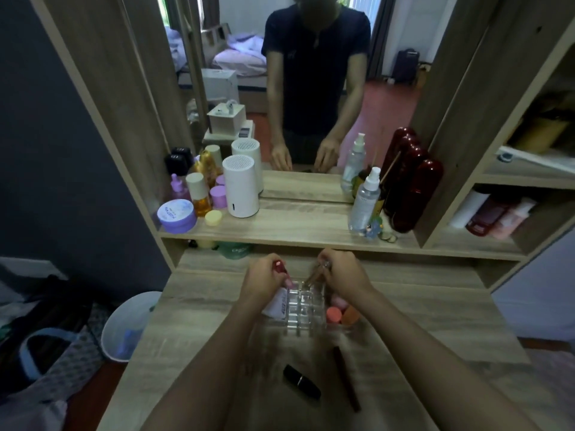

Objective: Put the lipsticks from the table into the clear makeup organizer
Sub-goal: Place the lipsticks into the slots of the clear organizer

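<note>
Open tabletop [435,312] right of clear organizer [303,309]; near approach partly blocked by black lipstick [301,382] and brown pencil [346,378]; low shelf edge [311,241] close behind.

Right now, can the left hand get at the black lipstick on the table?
Probably not at once: the left hand already grips a red lipstick over the clear organizer. The black lipstick itself lies uncovered on the table, nearer the body.
</note>
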### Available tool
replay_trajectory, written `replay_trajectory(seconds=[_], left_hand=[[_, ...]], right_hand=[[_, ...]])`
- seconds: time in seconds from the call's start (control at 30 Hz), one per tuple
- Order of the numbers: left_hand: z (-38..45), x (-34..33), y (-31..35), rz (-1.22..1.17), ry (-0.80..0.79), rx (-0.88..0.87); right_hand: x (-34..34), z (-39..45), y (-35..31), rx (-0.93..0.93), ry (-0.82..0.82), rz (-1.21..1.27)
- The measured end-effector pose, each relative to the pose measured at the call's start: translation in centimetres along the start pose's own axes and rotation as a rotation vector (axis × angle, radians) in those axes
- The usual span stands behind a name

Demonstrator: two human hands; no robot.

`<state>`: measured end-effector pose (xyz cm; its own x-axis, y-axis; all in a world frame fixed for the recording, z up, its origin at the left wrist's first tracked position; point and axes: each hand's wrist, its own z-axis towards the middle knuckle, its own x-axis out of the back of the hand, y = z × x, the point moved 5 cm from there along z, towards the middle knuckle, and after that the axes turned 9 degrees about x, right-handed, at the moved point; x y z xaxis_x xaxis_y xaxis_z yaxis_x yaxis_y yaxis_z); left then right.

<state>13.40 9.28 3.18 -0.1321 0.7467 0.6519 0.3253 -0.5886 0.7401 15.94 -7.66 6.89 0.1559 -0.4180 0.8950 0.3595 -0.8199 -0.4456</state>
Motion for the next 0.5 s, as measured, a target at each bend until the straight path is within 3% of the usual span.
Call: replay_trajectory(seconds=[0.5], left_hand=[[1.0,-2.8,0.9,0.227,-0.163,-0.137]], right_hand=[[-2.3,1.4,-1.5,0.015,-0.201,-0.138]])
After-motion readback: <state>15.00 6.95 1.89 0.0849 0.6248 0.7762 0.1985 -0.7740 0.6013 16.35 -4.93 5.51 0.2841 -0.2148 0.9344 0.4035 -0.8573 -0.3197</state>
